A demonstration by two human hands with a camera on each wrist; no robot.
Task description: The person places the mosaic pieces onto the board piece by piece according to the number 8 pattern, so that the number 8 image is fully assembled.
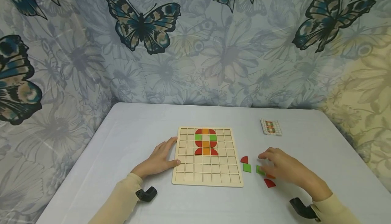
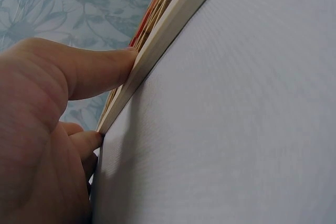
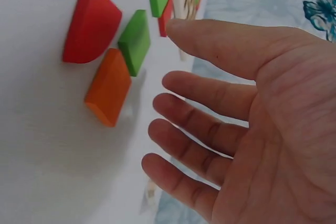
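A wooden grid board [image 1: 189, 169] lies on the table, with red rounded pieces [image 1: 198, 144], orange squares [image 1: 206, 144] and green squares [image 1: 212, 137] set in its upper middle cells. My left hand [image 1: 156, 161] rests its thumb and fingertips against the board's left edge, fingers spread. To the right of the board, my right hand [image 1: 284, 168] hovers over loose pieces, holding nothing. In the right wrist view its loosely bent fingers stand apart from a red quarter-round [image 3: 92, 24], a green square [image 3: 135, 43] and an orange square [image 3: 109, 87].
Another red quarter-round [image 1: 244, 159] and a green square [image 1: 246, 168] lie close to the board's right edge. A small stack of pattern cards [image 1: 271, 128] sits farther back on the right. The white table [image 1: 146, 118] meets a butterfly-print cloth behind.
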